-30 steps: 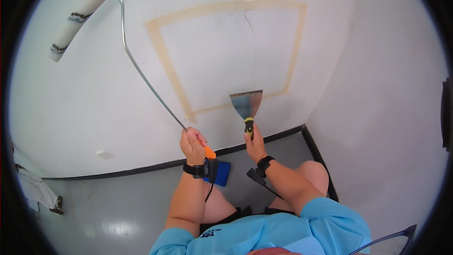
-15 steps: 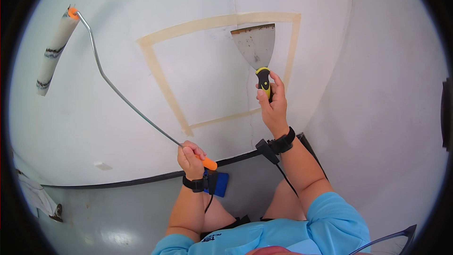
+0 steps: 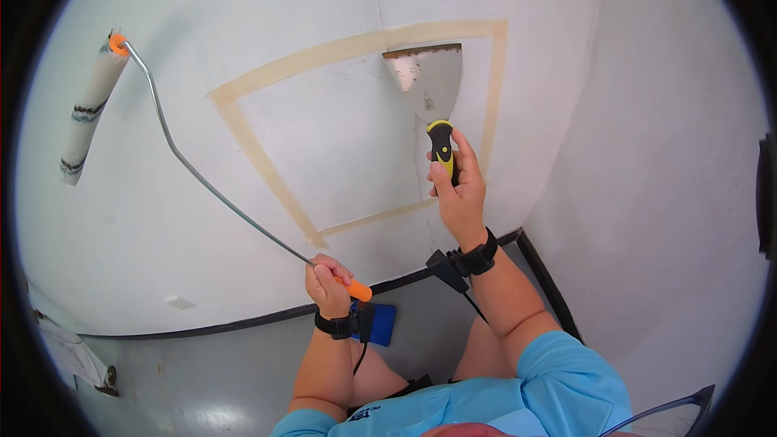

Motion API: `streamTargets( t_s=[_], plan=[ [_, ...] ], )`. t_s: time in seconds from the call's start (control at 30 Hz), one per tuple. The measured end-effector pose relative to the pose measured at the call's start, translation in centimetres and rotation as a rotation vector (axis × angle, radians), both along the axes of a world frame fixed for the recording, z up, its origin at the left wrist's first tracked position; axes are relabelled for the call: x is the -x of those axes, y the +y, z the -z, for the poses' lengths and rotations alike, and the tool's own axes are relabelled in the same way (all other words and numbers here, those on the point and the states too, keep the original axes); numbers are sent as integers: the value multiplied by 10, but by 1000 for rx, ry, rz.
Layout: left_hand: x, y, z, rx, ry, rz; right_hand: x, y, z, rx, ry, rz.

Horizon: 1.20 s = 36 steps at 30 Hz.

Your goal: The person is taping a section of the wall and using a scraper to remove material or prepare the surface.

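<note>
My left hand (image 3: pixel 329 285) is closed around the orange handle of a paint roller (image 3: pixel 89 113). Its long bent metal rod reaches up to the left, and the whitish sleeve has dark bands. Fingers of my right hand (image 3: pixel 459 192) grip the black and yellow handle of a wide putty knife (image 3: pixel 430 85), blade upward. The blade has rust-brown and grey stains along its edge and face. Behind it on the white wall (image 3: pixel 307 0) is a four-sided frame of beige masking tape (image 3: pixel 267 166). Whether the blade touches the wall I cannot tell.
A thin crack runs down the wall through the taped frame. Black skirting (image 3: pixel 210 325) edges the grey floor (image 3: pixel 174 372). A blue object (image 3: pixel 380 326) lies beyond my left wrist. Far left, another person's leg and shoe (image 3: pixel 105 380) show. A side wall (image 3: pixel 664 186) stands right.
My right hand has moved the putty knife slightly left and down in the view, and its blade now catches light. The roller end has dropped a little. The view itself has shifted slightly.
</note>
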<state>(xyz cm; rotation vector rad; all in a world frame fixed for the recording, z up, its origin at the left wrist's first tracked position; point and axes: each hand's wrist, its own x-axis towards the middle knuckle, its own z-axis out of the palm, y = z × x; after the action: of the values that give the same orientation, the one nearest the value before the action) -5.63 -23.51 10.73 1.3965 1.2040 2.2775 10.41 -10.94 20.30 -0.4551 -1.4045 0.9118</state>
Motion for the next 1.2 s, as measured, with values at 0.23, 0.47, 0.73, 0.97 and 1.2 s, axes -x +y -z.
streamTargets(
  t_s=[0.23,0.47,0.73,0.97,1.2],
  plan=[
    [3,0,3,1,7,-4,-2,-3,-9,7,11,-44],
    [4,-2,3,2,13,4,-4,0,-8,-24,-28,-3],
    [4,-2,1,-2,36,4,-2,-4,-15,-19,17,-7],
    [3,-4,-2,4,28,-3,-3,-7,-16,6,33,-43],
    [1,-4,-5,4,32,-6,-4,-3,-12,-24,13,12]
  ],
)
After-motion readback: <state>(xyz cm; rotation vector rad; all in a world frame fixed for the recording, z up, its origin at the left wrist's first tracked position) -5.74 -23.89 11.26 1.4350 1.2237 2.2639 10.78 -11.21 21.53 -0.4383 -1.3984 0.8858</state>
